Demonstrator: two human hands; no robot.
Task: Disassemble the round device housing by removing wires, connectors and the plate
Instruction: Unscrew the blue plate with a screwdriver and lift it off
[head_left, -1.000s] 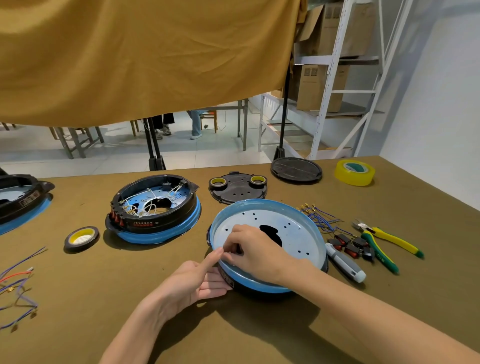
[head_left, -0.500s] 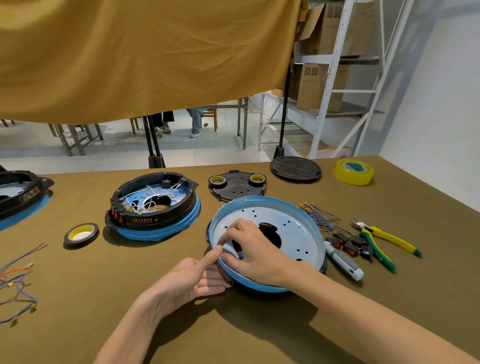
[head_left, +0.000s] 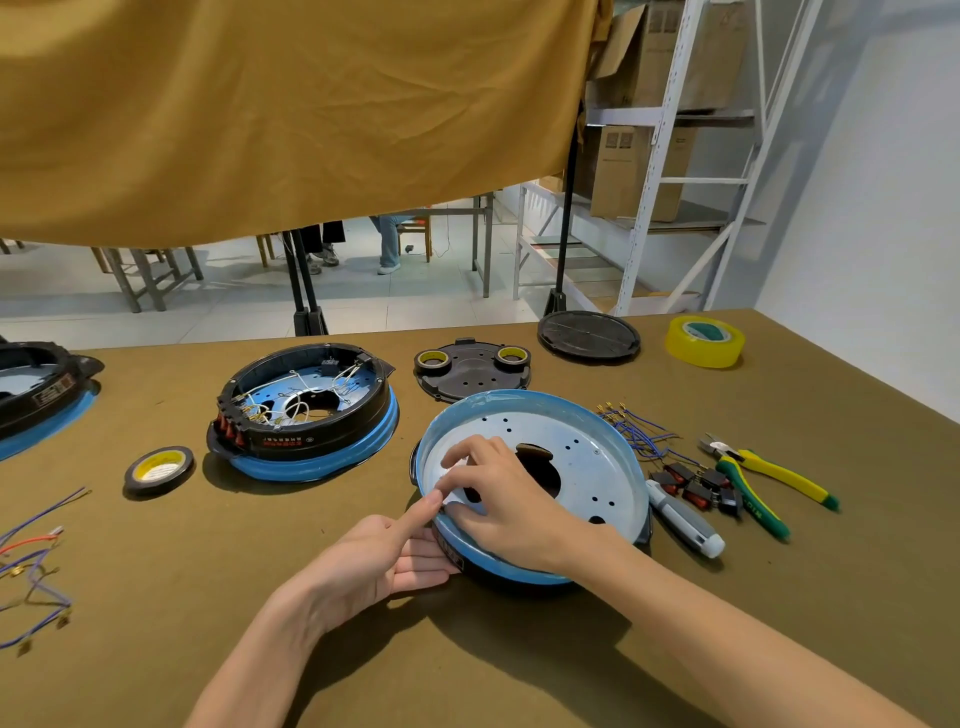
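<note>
Both forearms reach in from six o'clock to the round housing (head_left: 535, 483), which sits right of centre on the olive-covered table (head_left: 208, 597). The right hand (head_left: 511, 499) lies over the pale plate (head_left: 582, 447) at its eight o'clock, fingers curled, seemingly pinching something hidden beneath. The left hand (head_left: 384, 558) cups the blue rim, thumb raised against it. A tan curtain (head_left: 285, 114) hangs at twelve o'clock. Since half a second ago, the grip has barely shifted.
</note>
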